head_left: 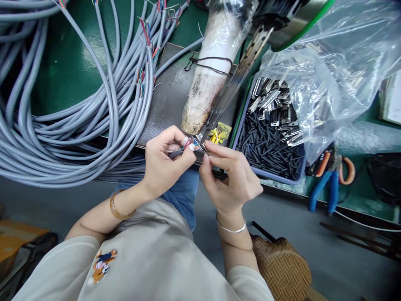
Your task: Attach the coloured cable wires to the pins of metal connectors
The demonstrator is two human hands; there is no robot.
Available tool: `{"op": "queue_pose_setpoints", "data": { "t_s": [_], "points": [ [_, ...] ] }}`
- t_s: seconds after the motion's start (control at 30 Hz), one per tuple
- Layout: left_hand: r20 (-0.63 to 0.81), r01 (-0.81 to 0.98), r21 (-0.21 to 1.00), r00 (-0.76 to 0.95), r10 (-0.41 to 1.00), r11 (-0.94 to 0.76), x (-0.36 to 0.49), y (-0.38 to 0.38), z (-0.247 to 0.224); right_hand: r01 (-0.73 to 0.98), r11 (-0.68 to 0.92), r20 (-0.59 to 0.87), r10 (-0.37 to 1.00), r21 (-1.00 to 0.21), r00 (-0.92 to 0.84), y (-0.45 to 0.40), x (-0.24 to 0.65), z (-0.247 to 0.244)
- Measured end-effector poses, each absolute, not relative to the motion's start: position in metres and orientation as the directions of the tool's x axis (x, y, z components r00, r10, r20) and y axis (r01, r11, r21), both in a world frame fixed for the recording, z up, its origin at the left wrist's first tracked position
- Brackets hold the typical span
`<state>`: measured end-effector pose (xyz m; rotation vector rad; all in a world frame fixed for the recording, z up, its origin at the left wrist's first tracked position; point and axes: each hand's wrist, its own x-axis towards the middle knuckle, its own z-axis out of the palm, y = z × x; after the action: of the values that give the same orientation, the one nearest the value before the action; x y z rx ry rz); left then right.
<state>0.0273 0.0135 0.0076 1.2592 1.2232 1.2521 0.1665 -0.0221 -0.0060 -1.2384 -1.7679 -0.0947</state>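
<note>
At the front edge of the dark metal plate [172,71], my left hand [167,161] pinches the colored wires [187,146] at the end of a cable. My right hand [232,173] is closed on a small metal connector [201,146], whose pins face the wires. Fingertips of both hands nearly meet, and fine contact between wires and pins is too small to tell. Just beyond the fingers are the tip of a soldering tool [205,131], partly hidden, and a yellow piece [221,133]. A wrapped white roll [206,83] lies behind them.
Bundled grey cables [94,113] with stripped ends fill the left. To the right, a blue tray [300,167] holds black tubes and metal connectors, beside a clear plastic bag [344,75]. Blue-handled pliers [326,190] and orange-handled scissors [347,171] lie at the table edge. A woven stool [282,267] stands below.
</note>
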Motion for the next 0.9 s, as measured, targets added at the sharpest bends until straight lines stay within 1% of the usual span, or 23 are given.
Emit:
{"op": "queue_pose_setpoints", "data": {
  "t_s": [0.1,0.3,0.47,0.63,0.9],
  "points": [
    [0.094,0.027,0.995,-0.016,0.995,-0.094,0.027,0.013,0.002,0.773,0.482,0.708,0.703,-0.412,-0.061,-0.024,0.167,-0.008],
    [0.137,0.042,0.99,-0.007,0.991,-0.136,0.024,0.008,-0.002,0.717,0.466,0.67,0.742,-0.519,0.003,-0.028,0.167,-0.009],
    [0.153,0.041,0.987,-0.007,0.988,-0.153,0.023,0.005,-0.001,0.683,0.455,0.642,0.766,-0.571,0.026,-0.031,0.165,-0.008],
    [0.175,0.051,0.983,-0.014,0.984,-0.175,0.023,0.003,-0.002,0.704,0.45,0.648,0.762,-0.549,0.019,-0.034,0.162,-0.006],
    [0.307,0.131,0.944,-0.012,0.952,-0.302,0.022,0.0,-0.004,0.731,0.449,0.657,0.754,-0.514,-0.002,-0.036,0.16,-0.004]
  ]
}}
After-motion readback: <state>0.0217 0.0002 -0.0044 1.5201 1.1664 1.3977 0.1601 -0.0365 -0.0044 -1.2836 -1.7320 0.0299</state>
